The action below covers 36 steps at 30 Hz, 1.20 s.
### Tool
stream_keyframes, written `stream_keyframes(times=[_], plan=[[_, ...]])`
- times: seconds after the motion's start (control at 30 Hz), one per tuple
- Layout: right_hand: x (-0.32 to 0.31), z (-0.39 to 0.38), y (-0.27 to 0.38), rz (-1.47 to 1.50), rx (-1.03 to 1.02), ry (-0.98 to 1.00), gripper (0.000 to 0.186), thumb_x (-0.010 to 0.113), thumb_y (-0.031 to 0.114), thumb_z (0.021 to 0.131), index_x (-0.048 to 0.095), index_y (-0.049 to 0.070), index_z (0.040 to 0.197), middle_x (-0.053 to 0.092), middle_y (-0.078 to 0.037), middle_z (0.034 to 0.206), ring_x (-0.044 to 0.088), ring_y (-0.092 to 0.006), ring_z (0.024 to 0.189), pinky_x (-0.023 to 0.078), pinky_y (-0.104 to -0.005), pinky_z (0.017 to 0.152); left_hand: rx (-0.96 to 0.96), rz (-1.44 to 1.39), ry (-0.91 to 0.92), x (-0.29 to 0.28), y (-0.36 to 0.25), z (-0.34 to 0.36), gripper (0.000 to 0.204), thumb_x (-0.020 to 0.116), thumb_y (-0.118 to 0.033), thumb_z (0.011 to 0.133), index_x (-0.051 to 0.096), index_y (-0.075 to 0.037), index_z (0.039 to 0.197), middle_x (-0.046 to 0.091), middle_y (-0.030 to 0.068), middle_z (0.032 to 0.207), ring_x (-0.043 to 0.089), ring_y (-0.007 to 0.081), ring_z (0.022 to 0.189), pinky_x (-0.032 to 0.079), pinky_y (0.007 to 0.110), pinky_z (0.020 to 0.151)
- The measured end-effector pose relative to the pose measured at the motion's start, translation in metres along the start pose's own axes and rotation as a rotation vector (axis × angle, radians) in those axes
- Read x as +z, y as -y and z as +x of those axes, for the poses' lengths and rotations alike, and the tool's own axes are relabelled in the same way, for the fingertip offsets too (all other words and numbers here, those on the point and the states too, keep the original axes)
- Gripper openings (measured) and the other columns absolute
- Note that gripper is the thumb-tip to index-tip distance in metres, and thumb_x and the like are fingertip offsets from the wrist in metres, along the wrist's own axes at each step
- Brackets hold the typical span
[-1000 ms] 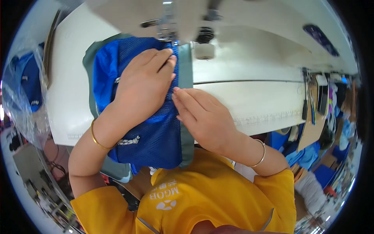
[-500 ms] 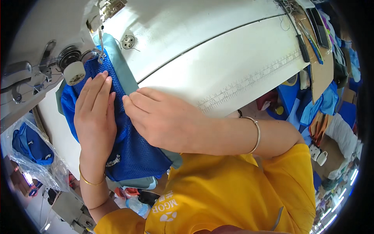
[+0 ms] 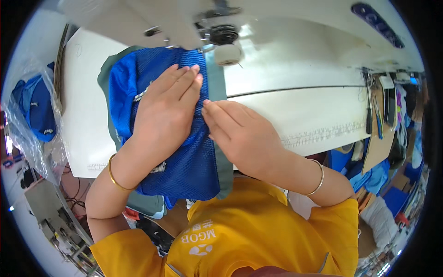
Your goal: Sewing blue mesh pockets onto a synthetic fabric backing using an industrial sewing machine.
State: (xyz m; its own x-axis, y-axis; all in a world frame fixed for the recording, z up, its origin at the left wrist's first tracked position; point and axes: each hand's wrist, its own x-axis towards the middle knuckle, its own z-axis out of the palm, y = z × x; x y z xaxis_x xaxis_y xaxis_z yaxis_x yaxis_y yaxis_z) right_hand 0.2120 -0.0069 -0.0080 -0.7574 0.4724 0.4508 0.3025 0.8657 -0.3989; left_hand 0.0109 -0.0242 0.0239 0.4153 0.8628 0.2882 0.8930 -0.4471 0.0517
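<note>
A blue mesh fabric piece (image 3: 187,168) lies over a grey-green cloth panel (image 3: 224,171), whose strip shows along its right side. My left hand (image 3: 166,108) rests flat on the mesh, fingers stretched toward the sewing machine head (image 3: 180,21). The machine's presser foot and needle are mostly hidden behind the head, just beyond those fingertips. With its fingertips pinched together, my right hand (image 3: 247,136) holds the mesh at its right edge, beside the grey-green strip. A white cord end (image 3: 139,96) sticks out of the blue fabric left of my left hand.
A white sewing table (image 3: 314,111) bears a printed ruler scale (image 3: 323,134) along its near edge. At the right lie a screwdriver (image 3: 368,111) and a cardboard sheet (image 3: 380,150). A clear plastic bag (image 3: 44,120) with blue pieces hangs at the left.
My view has turned, so the machine head and cloth now appear farther right and the seam edge stands more upright. Both hands stay on the mesh, close to the machine head.
</note>
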Motion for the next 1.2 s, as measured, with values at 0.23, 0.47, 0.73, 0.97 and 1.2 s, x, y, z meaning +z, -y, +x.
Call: stream_keyframes(times=[0.23, 0.47, 0.73, 0.97, 1.2], plan=[[-0.003, 0.010, -0.012, -0.066, -0.051, 0.038, 0.044, 0.075, 0.008, 0.078, 0.066, -0.007, 0.118, 0.064, -0.015, 0.122, 0.064, -0.0288, 0.111, 0.056, -0.0383, 0.092, -0.017, -0.016, -0.068, 0.009, 0.009, 0.005, 0.035, 0.063, -0.005, 0.079, 0.068, 0.009, 0.110, 0.069, 0.0222, 0.116, 0.066, 0.0341, 0.112, 0.050, 0.045, 0.105], [-0.006, 0.023, -0.022, -0.053, -0.031, 0.098, 0.045, 0.075, 0.008, 0.078, 0.064, -0.007, 0.119, 0.064, -0.014, 0.121, 0.064, -0.0297, 0.108, 0.057, -0.0379, 0.089, -0.014, -0.039, -0.155, 0.019, 0.020, 0.013, 0.029, 0.065, -0.006, 0.077, 0.067, 0.007, 0.103, 0.069, 0.0183, 0.101, 0.067, 0.0316, 0.094, 0.054, 0.040, 0.091], [0.002, 0.037, -0.036, -0.064, -0.051, -0.067, 0.014, 0.066, 0.007, 0.082, 0.065, -0.001, 0.094, 0.057, -0.007, 0.094, 0.060, -0.0228, 0.091, 0.055, -0.0363, 0.077, -0.005, 0.016, -0.134, 0.002, 0.020, 0.023, 0.020, 0.070, -0.009, 0.075, 0.066, 0.002, 0.091, 0.067, 0.0141, 0.099, 0.063, 0.0307, 0.098, 0.052, 0.040, 0.087], [0.000, 0.034, -0.037, -0.112, -0.052, -0.015, 0.013, 0.064, 0.008, 0.078, 0.064, 0.001, 0.089, 0.056, -0.008, 0.095, 0.059, -0.0226, 0.094, 0.053, -0.0341, 0.084, 0.030, -0.281, 0.034, -0.020, 0.016, 0.001, 0.029, 0.075, -0.006, 0.078, 0.070, 0.001, 0.105, 0.065, 0.0136, 0.107, 0.060, 0.0333, 0.103, 0.050, 0.044, 0.091], [0.000, 0.029, -0.037, -0.110, -0.057, -0.033, 0.024, 0.064, 0.008, 0.079, 0.067, -0.004, 0.100, 0.061, -0.011, 0.106, 0.059, -0.0252, 0.103, 0.052, -0.0343, 0.092, 0.117, -0.205, 0.072, -0.014, 0.022, 0.002, 0.027, 0.068, -0.005, 0.078, 0.069, 0.002, 0.105, 0.064, 0.0136, 0.108, 0.059, 0.0326, 0.105, 0.047, 0.046, 0.097]])
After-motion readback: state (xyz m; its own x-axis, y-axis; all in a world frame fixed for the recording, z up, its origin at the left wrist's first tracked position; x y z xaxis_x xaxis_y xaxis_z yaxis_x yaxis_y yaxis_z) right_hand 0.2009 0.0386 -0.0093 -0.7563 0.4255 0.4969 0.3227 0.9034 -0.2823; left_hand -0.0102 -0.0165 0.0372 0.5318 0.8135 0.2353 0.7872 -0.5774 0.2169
